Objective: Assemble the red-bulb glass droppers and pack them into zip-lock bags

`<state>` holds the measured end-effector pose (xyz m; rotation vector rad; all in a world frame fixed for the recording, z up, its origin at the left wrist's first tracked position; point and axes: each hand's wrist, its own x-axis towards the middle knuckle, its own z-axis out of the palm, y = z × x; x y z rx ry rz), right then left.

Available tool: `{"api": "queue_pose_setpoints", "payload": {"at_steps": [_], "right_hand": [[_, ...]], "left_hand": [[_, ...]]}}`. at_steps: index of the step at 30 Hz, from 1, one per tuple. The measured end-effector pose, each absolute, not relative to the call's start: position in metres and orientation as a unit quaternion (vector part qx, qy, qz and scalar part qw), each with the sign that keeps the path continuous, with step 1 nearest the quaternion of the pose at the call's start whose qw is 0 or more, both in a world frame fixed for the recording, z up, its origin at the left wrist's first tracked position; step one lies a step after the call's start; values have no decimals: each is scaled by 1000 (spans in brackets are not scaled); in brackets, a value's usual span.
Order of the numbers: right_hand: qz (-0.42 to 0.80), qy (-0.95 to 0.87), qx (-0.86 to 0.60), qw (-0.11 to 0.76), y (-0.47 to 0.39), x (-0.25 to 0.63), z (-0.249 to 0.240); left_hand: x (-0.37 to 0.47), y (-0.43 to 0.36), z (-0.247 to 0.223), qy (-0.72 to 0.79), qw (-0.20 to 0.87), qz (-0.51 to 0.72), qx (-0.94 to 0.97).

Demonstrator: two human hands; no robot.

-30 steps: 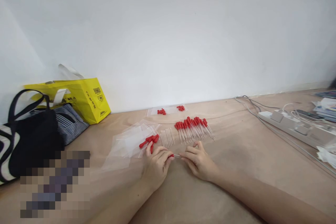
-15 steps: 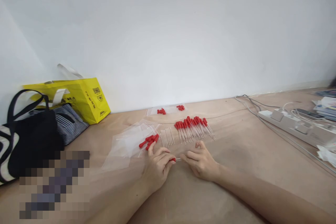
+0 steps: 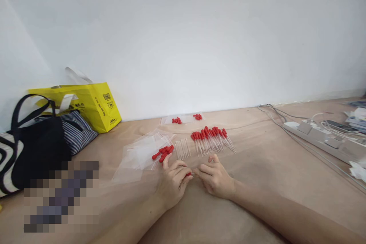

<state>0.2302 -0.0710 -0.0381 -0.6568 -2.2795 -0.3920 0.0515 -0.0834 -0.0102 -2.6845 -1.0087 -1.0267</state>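
Observation:
Between the thumb and fingers of my left hand (image 3: 175,183) is a red rubber bulb (image 3: 188,174), mostly covered by the fingertips. My right hand (image 3: 215,178) pinches a thin clear tube, of which only a short end shows beside the bulb. Just beyond my left hand, several loose red bulbs (image 3: 163,153) lie on clear plastic bags (image 3: 137,156). Several bare clear tubes (image 3: 182,149) lie side by side to their right. Farther right is a row of droppers (image 3: 210,139), clear tubes with red bulbs on their far ends.
Near the wall lies a clear bag (image 3: 187,118) with red bulbs and tubes. A yellow bag (image 3: 107,106), a striped pouch (image 3: 78,131) and a black bag (image 3: 42,152) stand at left. At right are a power strip (image 3: 320,139), cables and papers (image 3: 357,118).
My right hand has moved slightly left, closer to my left hand, and less of the tube shows between them. The view has shifted a little.

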Motion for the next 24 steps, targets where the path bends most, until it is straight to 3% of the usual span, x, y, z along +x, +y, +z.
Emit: {"api": "queue_pose_setpoints", "payload": {"at_steps": [24], "right_hand": [[-126,-866,-328,356,-70,243,-32]], "left_hand": [[40,-75,-4,-359,93,-347,-861]]}}
